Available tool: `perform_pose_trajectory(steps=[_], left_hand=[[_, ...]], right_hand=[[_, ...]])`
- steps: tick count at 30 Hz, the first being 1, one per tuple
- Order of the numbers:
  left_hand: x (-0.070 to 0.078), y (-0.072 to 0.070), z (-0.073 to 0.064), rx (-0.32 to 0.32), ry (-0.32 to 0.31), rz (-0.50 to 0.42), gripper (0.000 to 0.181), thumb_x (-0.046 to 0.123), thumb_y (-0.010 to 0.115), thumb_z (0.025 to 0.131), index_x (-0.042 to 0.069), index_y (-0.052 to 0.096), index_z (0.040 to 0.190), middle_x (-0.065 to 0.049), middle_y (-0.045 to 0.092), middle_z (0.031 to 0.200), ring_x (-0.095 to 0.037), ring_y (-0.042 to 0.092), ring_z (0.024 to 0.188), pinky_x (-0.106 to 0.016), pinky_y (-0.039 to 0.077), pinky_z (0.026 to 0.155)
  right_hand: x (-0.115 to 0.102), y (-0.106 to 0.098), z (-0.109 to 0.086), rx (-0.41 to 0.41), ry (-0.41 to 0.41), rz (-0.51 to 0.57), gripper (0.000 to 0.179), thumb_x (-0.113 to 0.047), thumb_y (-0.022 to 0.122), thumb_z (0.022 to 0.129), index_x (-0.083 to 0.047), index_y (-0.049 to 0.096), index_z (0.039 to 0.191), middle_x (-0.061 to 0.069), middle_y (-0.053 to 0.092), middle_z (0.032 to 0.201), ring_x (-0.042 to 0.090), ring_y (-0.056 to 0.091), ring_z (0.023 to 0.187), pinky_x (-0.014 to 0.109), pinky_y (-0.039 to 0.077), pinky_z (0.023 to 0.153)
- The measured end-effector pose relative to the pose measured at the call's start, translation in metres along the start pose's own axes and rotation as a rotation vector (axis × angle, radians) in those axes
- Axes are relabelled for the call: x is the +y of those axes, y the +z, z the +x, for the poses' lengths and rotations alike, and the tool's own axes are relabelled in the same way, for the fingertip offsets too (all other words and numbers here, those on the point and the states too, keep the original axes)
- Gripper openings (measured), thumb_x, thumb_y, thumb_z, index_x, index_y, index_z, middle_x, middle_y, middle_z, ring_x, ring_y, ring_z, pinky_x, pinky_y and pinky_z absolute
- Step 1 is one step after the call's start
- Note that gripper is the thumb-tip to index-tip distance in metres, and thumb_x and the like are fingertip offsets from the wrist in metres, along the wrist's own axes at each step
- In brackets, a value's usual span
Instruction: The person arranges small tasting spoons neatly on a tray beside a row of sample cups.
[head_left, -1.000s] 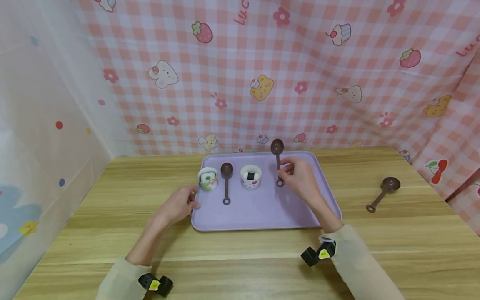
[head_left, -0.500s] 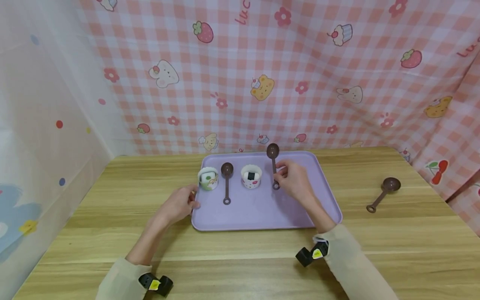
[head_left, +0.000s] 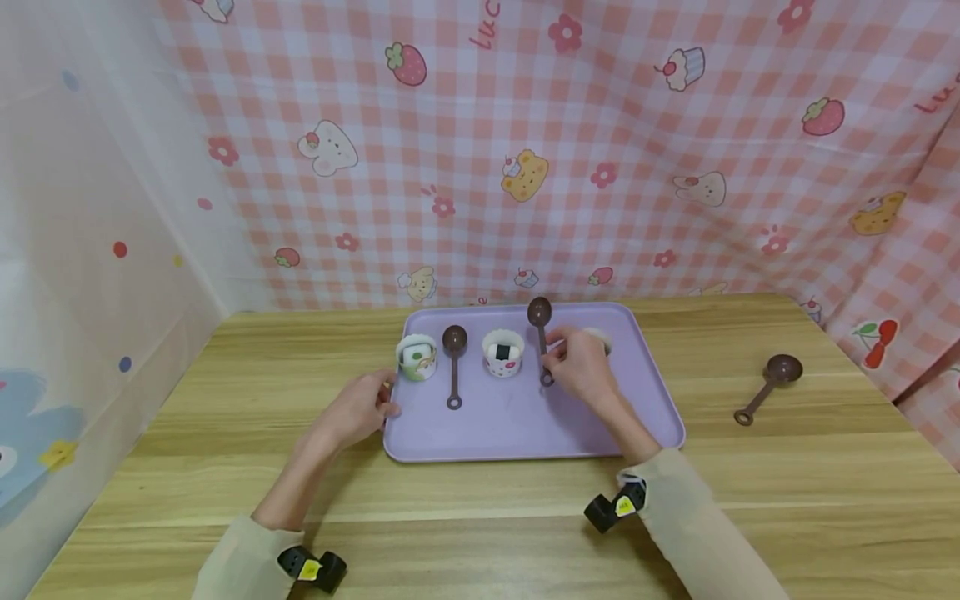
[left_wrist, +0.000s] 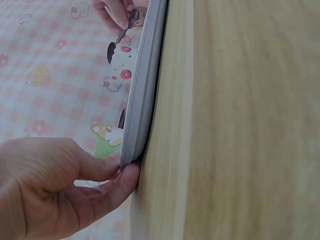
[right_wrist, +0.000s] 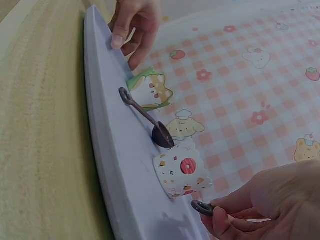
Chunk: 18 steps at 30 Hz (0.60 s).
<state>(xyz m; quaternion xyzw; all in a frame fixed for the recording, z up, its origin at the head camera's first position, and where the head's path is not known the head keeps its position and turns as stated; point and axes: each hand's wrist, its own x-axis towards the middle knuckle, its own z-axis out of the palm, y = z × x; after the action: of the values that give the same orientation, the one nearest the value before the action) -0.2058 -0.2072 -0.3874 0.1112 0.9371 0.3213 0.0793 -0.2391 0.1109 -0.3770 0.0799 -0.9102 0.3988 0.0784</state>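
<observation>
Spoon (head_left: pixel 539 312) has shifted left, bowl beyond the right hand's (head_left: pixel 583 367) fingers pinching its handle over the tray (head_left: pixel 510 429), left hand's (head_left: pixel 360 408) pinching the tray edge; looks like placing, next likely calls for lowering, then release.

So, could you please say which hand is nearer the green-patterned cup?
Left. The left hand grips the tray beside the cup; the right hand holds a spoon farther right.
</observation>
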Motion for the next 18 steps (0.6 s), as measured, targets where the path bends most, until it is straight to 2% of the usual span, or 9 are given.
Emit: perform_pose_trajectory(steps=[3, 7, 12, 14, 18], left_hand=[[0.000, 0.000, 0.000, 0.002, 0.000, -0.006, 0.039, -0.005, 0.065, 0.094, -0.014, 0.052, 0.129, -0.017, 0.062, 0.094, -0.025, 0.060, 0.082, -0.034, 0.056, 0.068], [0.002, 0.000, -0.001, 0.002, 0.007, -0.013, 0.038, -0.006, 0.065, 0.093, -0.014, 0.053, 0.128, -0.017, 0.062, 0.093, -0.025, 0.060, 0.082, -0.034, 0.057, 0.068], [0.002, 0.000, -0.002, 0.004, 0.013, -0.016, 0.037, -0.006, 0.066, 0.093, -0.014, 0.053, 0.127, -0.017, 0.062, 0.092, -0.025, 0.060, 0.081, -0.034, 0.057, 0.067], [0.002, 0.000, -0.002, 0.006, 0.015, -0.016, 0.036, -0.006, 0.066, 0.093, -0.014, 0.054, 0.126, -0.017, 0.062, 0.092, -0.025, 0.060, 0.081, -0.034, 0.056, 0.067], [0.001, 0.000, -0.002, 0.009, 0.022, -0.016, 0.036, -0.006, 0.066, 0.093, -0.014, 0.054, 0.125, -0.016, 0.062, 0.091, -0.024, 0.060, 0.080, -0.034, 0.056, 0.067]], right_hand=[[0.000, 0.002, 0.000, -0.005, 0.019, -0.029, 0.024, 0.000, 0.071, 0.087, 0.008, 0.067, 0.109, 0.013, 0.073, 0.083, 0.024, 0.068, 0.075, 0.035, 0.055, 0.069], [0.000, 0.006, 0.000, 0.001, 0.037, -0.050, 0.024, -0.002, 0.072, 0.086, 0.005, 0.068, 0.109, 0.011, 0.074, 0.084, 0.025, 0.069, 0.077, 0.047, 0.050, 0.084], [0.001, 0.012, 0.000, -0.009, 0.048, -0.062, 0.021, -0.002, 0.073, 0.086, 0.002, 0.068, 0.106, 0.009, 0.073, 0.082, 0.026, 0.068, 0.079, 0.067, 0.032, 0.099], [0.001, 0.014, 0.001, -0.016, 0.053, -0.068, 0.020, -0.003, 0.073, 0.086, 0.002, 0.068, 0.104, 0.008, 0.073, 0.081, 0.027, 0.068, 0.081, 0.072, 0.025, 0.100], [0.001, 0.017, 0.002, -0.028, 0.066, -0.079, 0.019, -0.002, 0.073, 0.085, 0.002, 0.068, 0.104, 0.008, 0.073, 0.081, 0.029, 0.067, 0.084, 0.074, 0.020, 0.101]])
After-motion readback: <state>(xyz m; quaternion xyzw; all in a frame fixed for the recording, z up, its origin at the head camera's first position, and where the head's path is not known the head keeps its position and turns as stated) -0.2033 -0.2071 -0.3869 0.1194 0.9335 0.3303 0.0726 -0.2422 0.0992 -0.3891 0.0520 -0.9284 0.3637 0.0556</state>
